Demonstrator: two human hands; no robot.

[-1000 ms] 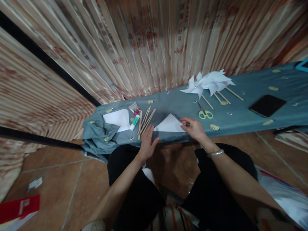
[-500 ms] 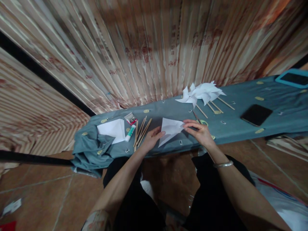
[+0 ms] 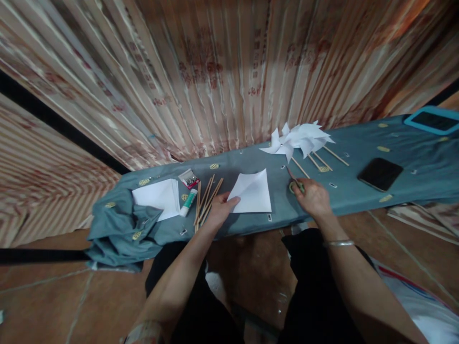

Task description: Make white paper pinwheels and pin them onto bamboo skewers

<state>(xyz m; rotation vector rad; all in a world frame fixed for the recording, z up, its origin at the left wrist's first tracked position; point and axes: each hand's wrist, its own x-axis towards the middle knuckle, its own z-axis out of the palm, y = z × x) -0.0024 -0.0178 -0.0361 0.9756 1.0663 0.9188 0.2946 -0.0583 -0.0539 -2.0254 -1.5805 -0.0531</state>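
Observation:
My left hand (image 3: pixel 223 208) pinches the left edge of a white paper square (image 3: pixel 251 192), its thumb on top. The sheet is opened out and shows a faint crease. To the right, my right hand (image 3: pixel 312 195) is closed on the green handles of a pair of scissors (image 3: pixel 296 184), whose blades point away from me toward the paper pinwheels (image 3: pixel 299 139). Several wooden sticks (image 3: pixel 208 199) lie just left of my left hand. Beside them are a green and white glue stick (image 3: pixel 188 202) and a small open box of metal pins (image 3: pixel 189 178).
A stack of white paper (image 3: pixel 158 197) sits at the left, partly under bunched cloth. A dark phone (image 3: pixel 380 174) and a blue-framed tablet (image 3: pixel 432 119) rest at the right of the cloth-covered bench (image 3: pixel 344 191). A striped curtain (image 3: pixel 229 71) hangs behind.
The folded paper triangle has opened into a square in my left hand. My right hand has let go of the paper, moved right and taken hold of the scissors.

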